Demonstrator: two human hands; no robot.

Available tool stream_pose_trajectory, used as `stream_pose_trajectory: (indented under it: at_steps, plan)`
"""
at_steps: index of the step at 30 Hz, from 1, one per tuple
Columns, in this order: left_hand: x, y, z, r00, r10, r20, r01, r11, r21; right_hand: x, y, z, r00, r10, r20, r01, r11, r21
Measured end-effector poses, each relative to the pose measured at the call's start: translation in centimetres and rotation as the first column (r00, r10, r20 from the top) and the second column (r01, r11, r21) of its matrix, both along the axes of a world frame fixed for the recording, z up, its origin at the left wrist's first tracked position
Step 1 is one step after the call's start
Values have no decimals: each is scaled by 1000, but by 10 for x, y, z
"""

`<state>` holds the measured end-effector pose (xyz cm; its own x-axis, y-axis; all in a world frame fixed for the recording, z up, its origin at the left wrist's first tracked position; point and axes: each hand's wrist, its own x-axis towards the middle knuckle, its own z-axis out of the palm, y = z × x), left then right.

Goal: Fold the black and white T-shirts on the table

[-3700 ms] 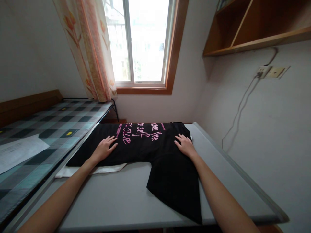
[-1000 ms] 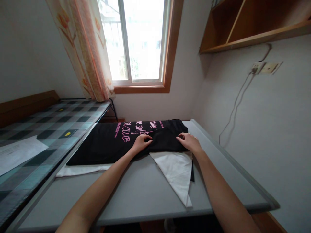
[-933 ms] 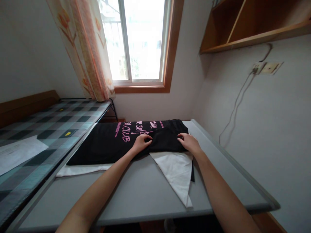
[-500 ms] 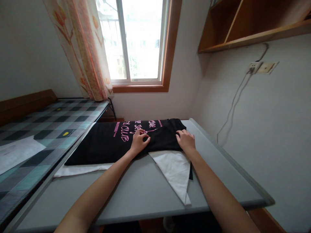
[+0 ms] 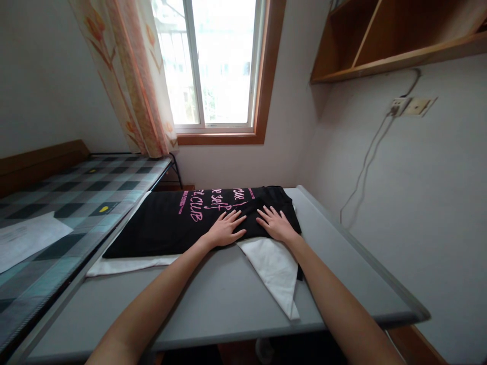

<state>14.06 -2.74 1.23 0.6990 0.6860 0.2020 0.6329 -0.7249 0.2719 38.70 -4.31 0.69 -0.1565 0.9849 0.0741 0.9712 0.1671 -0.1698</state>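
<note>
A black shirt (image 5: 152, 228) with pink lettering lies partly folded across the grey table (image 5: 213, 299). My left hand (image 5: 225, 229) rests on its near middle part, fingers spread flat beside the letters. To the right, my right hand (image 5: 276, 223) lies on the black cloth with its fingers apart too. White cloth (image 5: 272, 268) sticks out from under the shirt below my right hand, tapering to a point near the table's front edge. A narrow white strip also shows along the shirt's near left edge.
A bed with a checked mattress (image 5: 125, 175) stands along the left, a sheet of paper (image 5: 30, 235) on it. Behind the table are a window (image 5: 224, 66) and a curtain (image 5: 140, 101). At right, a wooden shelf (image 5: 380, 61) hangs above a socket (image 5: 399, 106) with a cable.
Both hands have gone from pinching the black cloth to lying flat on it. My right hand has moved left, and the sleeve area beneath now lies flatter.
</note>
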Motion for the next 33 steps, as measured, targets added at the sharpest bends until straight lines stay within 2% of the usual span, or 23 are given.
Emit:
stream_pose_trajectory:
  at_steps: [4, 12, 15, 18, 21, 25, 29, 33]
  plan:
    - [0, 0, -1, 1000, -4, 3, 4, 1000, 3, 3, 1, 0, 999, -42, 17, 42, 999, -9]
    - [2, 2, -3, 1000, 1, -3, -1, 1000, -19, 4, 0, -4, 999, -34, 9, 34, 999, 42]
    - [0, 10, -6, 989, 145, 35, -142, 987, -68, 5, 1, -4, 999, -32, 10, 31, 999, 45]
    - [-13, 23, -9, 944, 328, 25, -326, 944, -60, 5, 0, -4, 1000, -29, 5, 28, 999, 46]
    - [-43, 37, -8, 894, 446, -52, -446, 895, 9, 5, -1, -3, 1000, -27, -8, 28, 998, 52]
    - [-98, 51, -5, 794, 582, -176, -587, 809, 27, 7, -2, -2, 1000, -17, -24, 19, 998, 62]
    - [-158, 58, -4, 762, 598, -247, -617, 787, 2, 9, -1, -2, 999, 2, -52, 2, 997, 71]
    - [-215, 59, -6, 700, 648, -301, -668, 743, 45, 14, -1, -2, 996, 29, -86, -20, 994, 110]
